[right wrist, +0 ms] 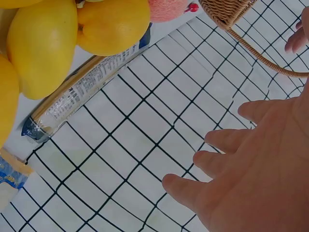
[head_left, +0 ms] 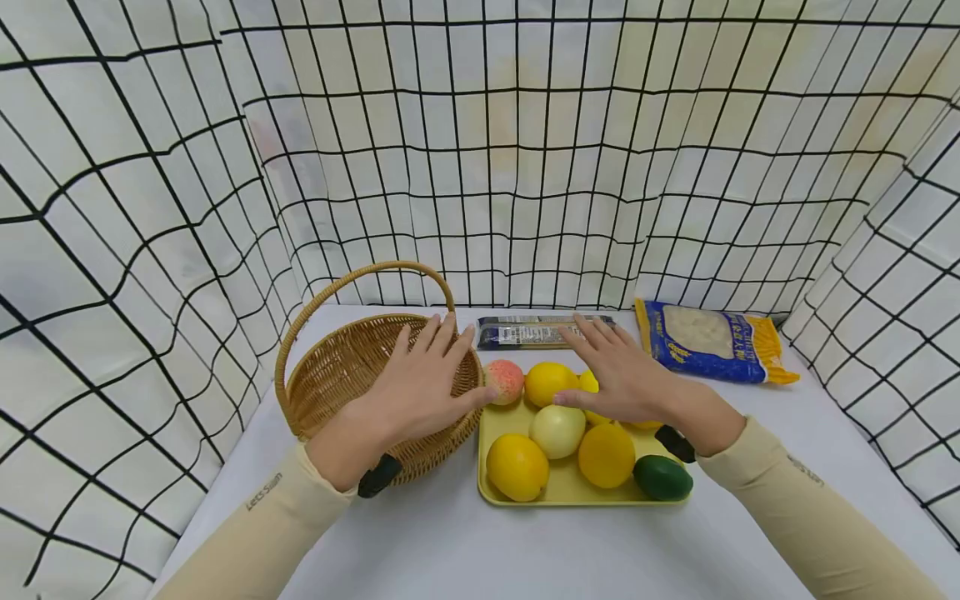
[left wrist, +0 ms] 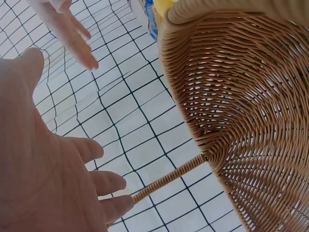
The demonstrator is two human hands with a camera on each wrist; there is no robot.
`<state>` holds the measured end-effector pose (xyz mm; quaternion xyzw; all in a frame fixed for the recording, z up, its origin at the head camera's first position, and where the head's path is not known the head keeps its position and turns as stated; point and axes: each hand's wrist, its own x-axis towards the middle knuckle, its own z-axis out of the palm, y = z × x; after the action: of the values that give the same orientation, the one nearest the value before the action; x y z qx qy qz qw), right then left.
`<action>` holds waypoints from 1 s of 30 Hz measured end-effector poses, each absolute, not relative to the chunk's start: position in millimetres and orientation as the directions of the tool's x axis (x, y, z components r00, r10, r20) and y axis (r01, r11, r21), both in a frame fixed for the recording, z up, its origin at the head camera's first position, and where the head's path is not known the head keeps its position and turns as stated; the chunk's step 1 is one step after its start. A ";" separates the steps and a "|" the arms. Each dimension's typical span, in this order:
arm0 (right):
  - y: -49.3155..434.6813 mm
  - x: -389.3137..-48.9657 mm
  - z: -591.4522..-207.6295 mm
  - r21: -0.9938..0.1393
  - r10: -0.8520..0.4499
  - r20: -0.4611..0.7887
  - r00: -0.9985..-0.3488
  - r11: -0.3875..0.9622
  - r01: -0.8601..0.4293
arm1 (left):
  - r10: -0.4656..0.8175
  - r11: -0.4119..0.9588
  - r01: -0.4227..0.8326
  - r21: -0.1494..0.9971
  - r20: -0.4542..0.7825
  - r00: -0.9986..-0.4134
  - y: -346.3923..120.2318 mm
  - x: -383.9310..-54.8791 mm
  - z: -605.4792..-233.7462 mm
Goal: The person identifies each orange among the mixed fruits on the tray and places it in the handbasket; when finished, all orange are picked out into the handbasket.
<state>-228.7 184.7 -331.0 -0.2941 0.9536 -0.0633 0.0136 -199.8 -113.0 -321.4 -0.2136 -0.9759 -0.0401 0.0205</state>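
Observation:
My left hand (head_left: 416,387) hovers palm down over the right side of a wicker basket (head_left: 337,367), fingers spread and holding nothing. Over the back of a yellow tray (head_left: 558,492) is my right hand (head_left: 622,375), its fingers extended and nothing in them. The tray carries a pink peach (head_left: 506,380), a pale round fruit (head_left: 558,431), a dark green fruit (head_left: 663,477), an orange-yellow fruit (head_left: 606,455) and several yellow fruits such as the front one (head_left: 517,467). My right hand and wrist partly hide the back right fruits. In the left wrist view the basket's inside (left wrist: 251,96) shows no contents.
Behind the tray lies a long clear-wrapped packet (head_left: 525,332) with dark ends. A blue and yellow bag (head_left: 705,342) rests at the back right. The basket's tall handle (head_left: 360,271) arches upward. Black-gridded white walls (head_left: 517,167) enclose the white table (head_left: 420,542).

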 end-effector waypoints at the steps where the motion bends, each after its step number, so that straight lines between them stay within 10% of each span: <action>1: 186.0 -228.9 -331.8 -0.133 -0.561 0.010 -0.828 0.820 -0.557 | 0.414 0.906 0.417 0.073 0.061 -0.908 -114.4 -199.0 -322.0; 12: 215.3 -232.1 -345.0 -0.224 -0.470 0.014 -0.883 0.859 -0.461 | 0.355 0.882 0.438 0.171 0.370 -0.859 -145.5 -184.3 -319.0; 19: 254.3 -240.4 -364.5 -0.367 -0.363 -0.012 -0.932 0.868 -0.333 | 0.135 0.731 0.659 0.176 0.910 -0.393 -163.0 -167.3 -321.4; 24: 277.3 -243.2 -382.2 -0.467 -0.307 0.000 -0.952 0.842 -0.271 | -0.198 0.692 0.692 0.205 0.976 -0.091 -171.5 -161.1 -322.6; 27: 286.9 -243.0 -393.1 -0.522 -0.291 -0.007 -0.957 0.817 -0.245 | -0.341 0.705 0.640 0.305 0.937 -0.072 -187.0 -163.5 -334.9; 30: 294.3 -243.2 -403.8 -0.566 -0.276 -0.030 -0.961 0.797 -0.211 | -0.408 0.684 0.591 0.427 0.896 -0.176 -203.4 -166.1 -352.7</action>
<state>-243.2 294.3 -403.8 -0.1288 0.9462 -0.2917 0.0558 -166.1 -203.4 -352.7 -0.0697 -0.6595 -0.3915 0.6379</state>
